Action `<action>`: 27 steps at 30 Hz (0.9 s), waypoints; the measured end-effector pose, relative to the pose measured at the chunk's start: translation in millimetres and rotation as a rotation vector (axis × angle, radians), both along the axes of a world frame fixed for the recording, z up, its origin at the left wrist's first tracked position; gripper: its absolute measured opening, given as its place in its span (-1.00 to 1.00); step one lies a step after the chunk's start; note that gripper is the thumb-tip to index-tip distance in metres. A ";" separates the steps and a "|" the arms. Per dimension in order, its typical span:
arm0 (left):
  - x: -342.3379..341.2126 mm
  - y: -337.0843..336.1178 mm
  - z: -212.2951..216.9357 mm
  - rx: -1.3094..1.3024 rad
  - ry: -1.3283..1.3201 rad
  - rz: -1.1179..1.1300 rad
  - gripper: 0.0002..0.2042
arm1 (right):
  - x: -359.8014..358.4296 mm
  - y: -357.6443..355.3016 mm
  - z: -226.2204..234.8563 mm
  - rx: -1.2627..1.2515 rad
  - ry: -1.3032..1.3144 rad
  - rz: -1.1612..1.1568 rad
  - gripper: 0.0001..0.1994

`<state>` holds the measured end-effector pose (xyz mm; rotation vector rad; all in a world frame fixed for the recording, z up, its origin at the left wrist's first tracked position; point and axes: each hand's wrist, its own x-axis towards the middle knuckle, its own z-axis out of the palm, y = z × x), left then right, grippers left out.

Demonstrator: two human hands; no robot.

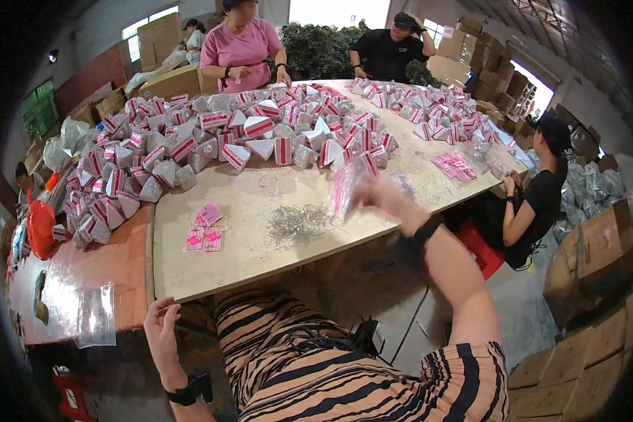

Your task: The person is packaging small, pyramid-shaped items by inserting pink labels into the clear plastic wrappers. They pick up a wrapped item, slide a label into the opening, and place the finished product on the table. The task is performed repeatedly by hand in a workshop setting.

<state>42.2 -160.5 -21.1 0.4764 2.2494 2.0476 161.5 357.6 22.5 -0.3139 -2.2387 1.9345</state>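
Note:
My right hand (pixel 387 200) is stretched over the front of the pale table (pixel 246 197), smeared by motion. Its fingers are closed on a clear plastic bag (pixel 342 188) with pink and white printing, which is blurred too. Beside it lies a loose pile of thin metal wire pieces (pixel 297 225). My left hand (pixel 163 325) hangs at the table's front left corner, fingers loosely bent and apart, holding nothing. Several pink and white cards (pixel 207 228) lie on the tabletop beyond it.
A large heap of clear packets with pink and white headers (pixel 260 130) covers the far and left parts of the table. More pink packets (pixel 454 167) lie at the right. People stand behind the table; one person (pixel 541 183) sits at the right. Cardboard boxes (pixel 598 246) stand beyond.

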 end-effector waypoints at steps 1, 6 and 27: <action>-0.7 -3.2 -3.6 -0.003 -0.003 0.015 -0.80 | 3.5 37.1 17.6 0.028 0.249 -0.092 -0.56; 0.7 -12.6 -12.6 -0.017 0.007 -0.007 -0.82 | 63.5 125.2 100.7 0.234 0.265 -0.718 -0.18; 25.9 6.4 -23.4 -0.057 0.017 -0.188 -0.83 | 453.5 -93.2 -438.4 0.216 -1.359 -0.370 -0.57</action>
